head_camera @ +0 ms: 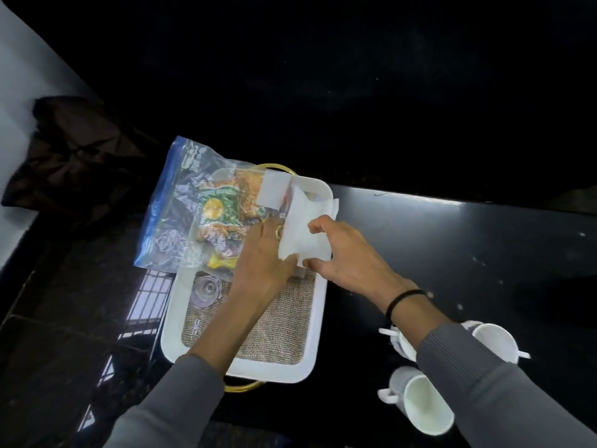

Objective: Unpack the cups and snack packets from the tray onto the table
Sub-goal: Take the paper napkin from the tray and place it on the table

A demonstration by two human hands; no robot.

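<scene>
Glossy black table [452, 240] fills the view, with a dark brown bundle of cloth [71, 156] off at its far left. Near the front edge sits a white tray [268, 370] with gold handles, lined with a burlap mat [284, 318]. Across the tray's far left corner lies a clear zip bag [168, 221] with a blue edge, hanging over the rim; inside it are snack packets [223, 208] in green, orange and yellow. A small shiny round item [206, 289], too blurred to name, rests at the mat's left side. Both hands meet over the far right of the tray on a white packet [307, 227]: the left hand [261, 257], wearing a ring, pinches its near edge, and the right hand [342, 253] grips its right side between thumb and curled fingers. Three white cups [420, 405] stand off the tray on the table to the right, partly hidden by the right arm's grey sleeve [484, 376].
</scene>
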